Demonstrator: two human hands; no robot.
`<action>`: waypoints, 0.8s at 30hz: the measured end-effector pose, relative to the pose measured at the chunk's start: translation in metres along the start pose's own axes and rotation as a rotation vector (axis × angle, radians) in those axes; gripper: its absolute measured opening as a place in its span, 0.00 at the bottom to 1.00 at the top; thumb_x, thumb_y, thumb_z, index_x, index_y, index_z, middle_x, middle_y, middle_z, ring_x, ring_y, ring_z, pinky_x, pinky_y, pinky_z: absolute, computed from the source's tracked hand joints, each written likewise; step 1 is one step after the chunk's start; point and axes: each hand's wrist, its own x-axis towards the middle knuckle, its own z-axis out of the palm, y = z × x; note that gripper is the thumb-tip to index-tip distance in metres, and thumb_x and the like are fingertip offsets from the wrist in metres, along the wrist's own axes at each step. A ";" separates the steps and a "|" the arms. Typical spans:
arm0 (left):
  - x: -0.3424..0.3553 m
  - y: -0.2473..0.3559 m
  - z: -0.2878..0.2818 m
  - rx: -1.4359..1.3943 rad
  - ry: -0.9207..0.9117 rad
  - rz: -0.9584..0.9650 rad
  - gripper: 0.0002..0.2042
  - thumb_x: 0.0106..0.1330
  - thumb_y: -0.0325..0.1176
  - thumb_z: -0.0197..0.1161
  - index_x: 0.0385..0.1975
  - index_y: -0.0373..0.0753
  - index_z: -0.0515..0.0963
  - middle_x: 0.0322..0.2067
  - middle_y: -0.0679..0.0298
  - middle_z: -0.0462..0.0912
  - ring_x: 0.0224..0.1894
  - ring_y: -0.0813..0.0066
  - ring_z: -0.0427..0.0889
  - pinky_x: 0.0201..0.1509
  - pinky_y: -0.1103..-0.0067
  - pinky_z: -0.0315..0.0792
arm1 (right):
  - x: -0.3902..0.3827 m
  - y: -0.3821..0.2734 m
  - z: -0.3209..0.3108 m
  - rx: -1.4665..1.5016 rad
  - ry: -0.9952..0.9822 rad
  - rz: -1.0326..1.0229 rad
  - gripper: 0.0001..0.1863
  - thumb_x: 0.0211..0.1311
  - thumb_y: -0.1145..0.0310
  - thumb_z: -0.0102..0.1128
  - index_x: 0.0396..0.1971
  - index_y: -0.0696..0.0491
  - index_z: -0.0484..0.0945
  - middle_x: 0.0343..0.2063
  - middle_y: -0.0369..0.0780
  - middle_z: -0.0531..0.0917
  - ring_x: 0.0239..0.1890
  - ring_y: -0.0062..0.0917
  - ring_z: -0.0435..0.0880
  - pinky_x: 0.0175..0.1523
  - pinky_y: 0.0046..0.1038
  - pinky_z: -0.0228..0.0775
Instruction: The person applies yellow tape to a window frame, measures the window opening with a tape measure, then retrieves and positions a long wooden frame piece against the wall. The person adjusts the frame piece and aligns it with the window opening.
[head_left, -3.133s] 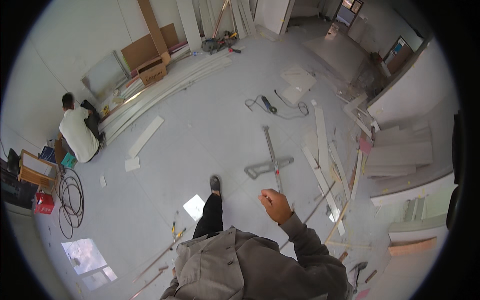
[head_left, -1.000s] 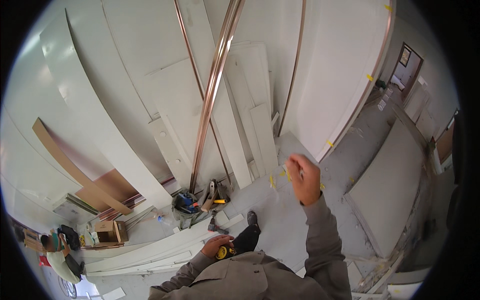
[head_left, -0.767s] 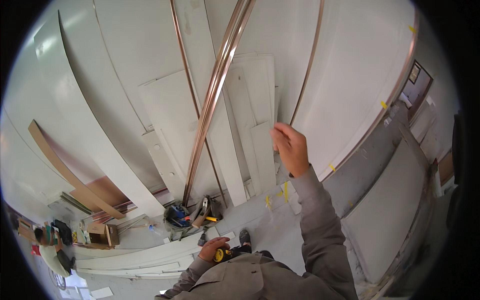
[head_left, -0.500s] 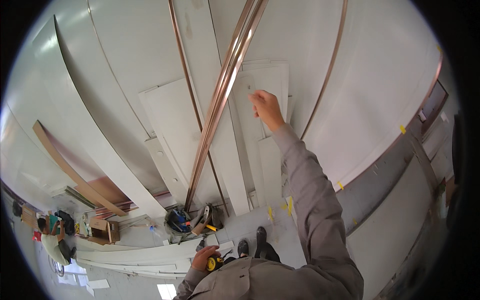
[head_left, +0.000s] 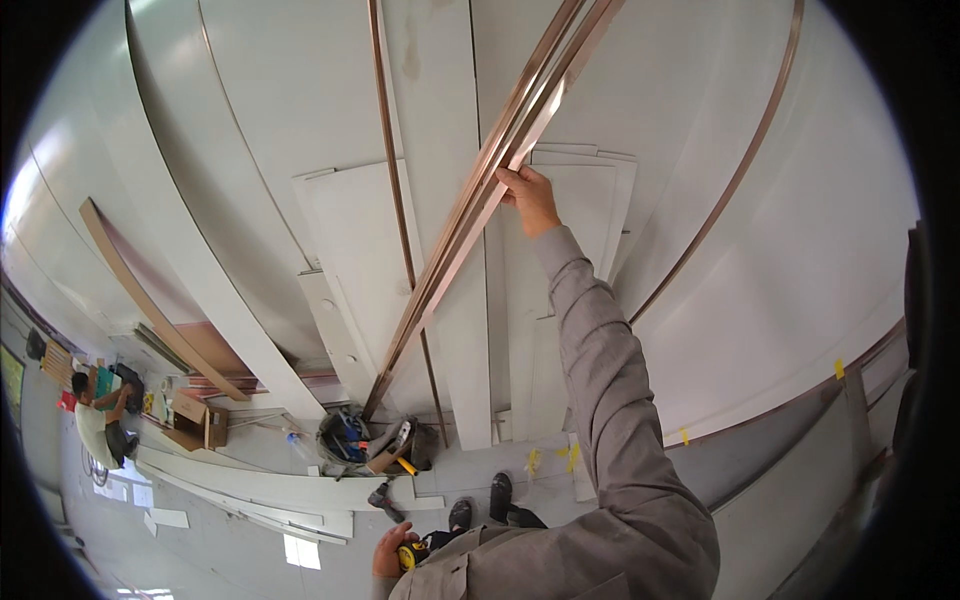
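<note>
A bundle of long copper-coloured metal trim strips (head_left: 455, 255) leans at a slant against the white panels, its lower end by a tool bag (head_left: 345, 440). My right hand (head_left: 530, 198) is stretched up to the bundle's right edge, thumb and fingers pinching a shiny strip there. Low by my waist, my left hand (head_left: 390, 550) is closed round a black-and-yellow tape measure (head_left: 411, 556); part of it is hidden by my shirt. A cordless drill (head_left: 384, 500) lies on the floor just ahead of that hand.
White boards (head_left: 360, 220) lean against the wall, with a single thin copper strip (head_left: 400, 200) among them. Long white strips (head_left: 250, 490) lie on the floor. Beyond a cardboard box (head_left: 195, 420), a co-worker (head_left: 100, 415) crouches at the far left.
My right hand has gone from hovering beside the bundle to gripping its edge. The bundle's upper part leans further right. My view has shifted; the left hand still holds the tape measure.
</note>
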 end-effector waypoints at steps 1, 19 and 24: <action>-0.003 0.002 0.011 -0.026 -0.002 -0.019 0.17 0.75 0.38 0.63 0.54 0.32 0.80 0.35 0.54 0.86 0.36 0.59 0.88 0.42 0.65 0.85 | 0.001 -0.001 -0.006 -0.010 -0.030 0.008 0.14 0.74 0.63 0.67 0.50 0.55 0.87 0.44 0.35 0.89 0.46 0.22 0.87 0.50 0.29 0.81; 0.008 0.028 0.030 -0.006 -0.116 -0.096 0.15 0.78 0.34 0.61 0.55 0.29 0.79 0.37 0.56 0.87 0.38 0.62 0.88 0.45 0.68 0.85 | -0.155 0.066 -0.079 -0.270 0.028 0.140 0.12 0.74 0.61 0.67 0.42 0.55 0.82 0.29 0.33 0.83 0.32 0.18 0.79 0.40 0.24 0.72; 0.026 0.013 0.016 0.143 -0.255 -0.248 0.17 0.79 0.39 0.60 0.57 0.32 0.79 0.39 0.58 0.87 0.40 0.63 0.88 0.47 0.69 0.84 | -0.520 0.127 -0.142 -0.162 0.118 0.691 0.13 0.74 0.62 0.66 0.42 0.58 0.84 0.26 0.36 0.84 0.27 0.21 0.83 0.34 0.27 0.78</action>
